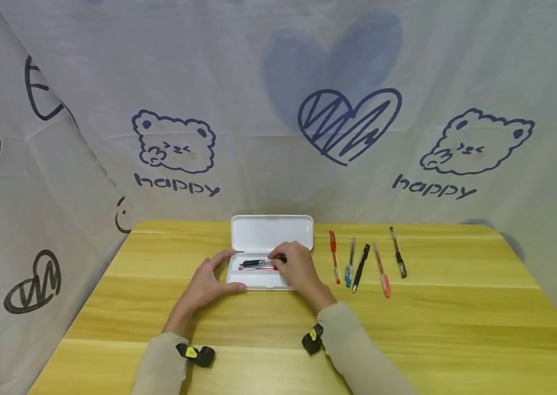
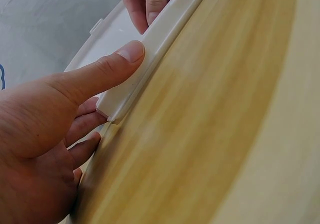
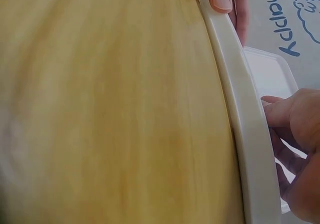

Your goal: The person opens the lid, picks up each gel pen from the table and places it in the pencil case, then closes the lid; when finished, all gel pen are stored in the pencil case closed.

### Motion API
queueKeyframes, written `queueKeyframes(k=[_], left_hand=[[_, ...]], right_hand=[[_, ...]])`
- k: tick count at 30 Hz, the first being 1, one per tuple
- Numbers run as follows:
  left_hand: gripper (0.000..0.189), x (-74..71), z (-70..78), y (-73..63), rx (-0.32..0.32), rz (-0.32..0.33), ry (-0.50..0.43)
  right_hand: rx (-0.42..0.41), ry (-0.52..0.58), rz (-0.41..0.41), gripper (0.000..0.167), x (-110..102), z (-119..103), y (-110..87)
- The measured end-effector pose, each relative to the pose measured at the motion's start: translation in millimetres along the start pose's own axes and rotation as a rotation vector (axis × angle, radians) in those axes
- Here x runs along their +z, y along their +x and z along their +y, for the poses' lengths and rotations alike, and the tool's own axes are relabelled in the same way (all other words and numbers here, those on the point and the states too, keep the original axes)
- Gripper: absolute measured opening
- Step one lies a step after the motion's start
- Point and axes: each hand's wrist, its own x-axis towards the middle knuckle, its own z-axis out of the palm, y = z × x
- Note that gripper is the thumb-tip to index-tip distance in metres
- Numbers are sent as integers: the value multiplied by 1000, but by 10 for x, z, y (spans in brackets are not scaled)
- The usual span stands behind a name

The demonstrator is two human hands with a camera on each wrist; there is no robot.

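A white pencil case (image 1: 259, 281) lies on the table with its lid (image 1: 272, 233) raised at the back. My left hand (image 1: 205, 282) grips its left end, the thumb (image 2: 112, 67) over the front rim and the other fingers round the end. Over the right half of the case, my right hand (image 1: 298, 269) pinches a black pen (image 1: 254, 264) between thumb and fingertips. The pen lies lengthwise along the inside of the case, partly covered by those fingers. Just in front of it, a red pen (image 1: 259, 269) rests in the case. In the right wrist view, the case's front wall (image 3: 250, 129) hides the pens.
To the right of the case, several pens lie side by side: a red one (image 1: 334, 255), a blue one (image 1: 350, 266), a black one (image 1: 361, 269), a pinkish red one (image 1: 382, 274) and another black one (image 1: 399, 255). A printed curtain (image 1: 259, 164) hangs behind the wooden table (image 1: 268, 340).
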Motion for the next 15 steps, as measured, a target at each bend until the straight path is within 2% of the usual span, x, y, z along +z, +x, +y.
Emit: queueKeyframes(k=[8, 15], left_hand=[[87, -11, 21, -2, -4, 0, -6], [89, -7, 17, 3, -1, 1, -10]], right_hand=[[36, 79, -13, 10, -69, -1, -26], [32, 163, 53, 11, -291, 8, -87]])
